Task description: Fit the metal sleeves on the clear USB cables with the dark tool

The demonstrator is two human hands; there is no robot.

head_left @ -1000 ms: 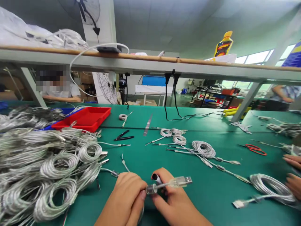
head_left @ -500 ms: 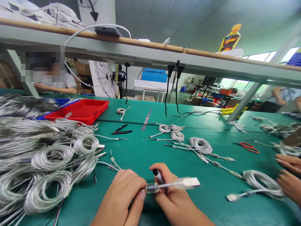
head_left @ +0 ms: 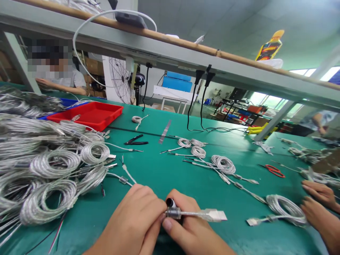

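My left hand and my right hand meet at the bottom centre of the green bench mat. Between them they pinch a clear USB cable by its metal-looking cylindrical collar. Its transparent plug points right. A black-tipped marker pen stands behind the collar in my right hand, mostly hidden by my fingers. A large heap of coiled clear cables lies just left of my left hand, and a loose cable end runs near it.
A red tray sits beyond the heap. Black cutters, a steel ruler, red-handled scissors and several cable coils lie on the mat. A co-worker's hands work at the right; another person sits far left.
The view has tilted and shifted. The marker has sunk lower behind the collar, and the cable now lies more level. The co-worker's hands have moved slightly.
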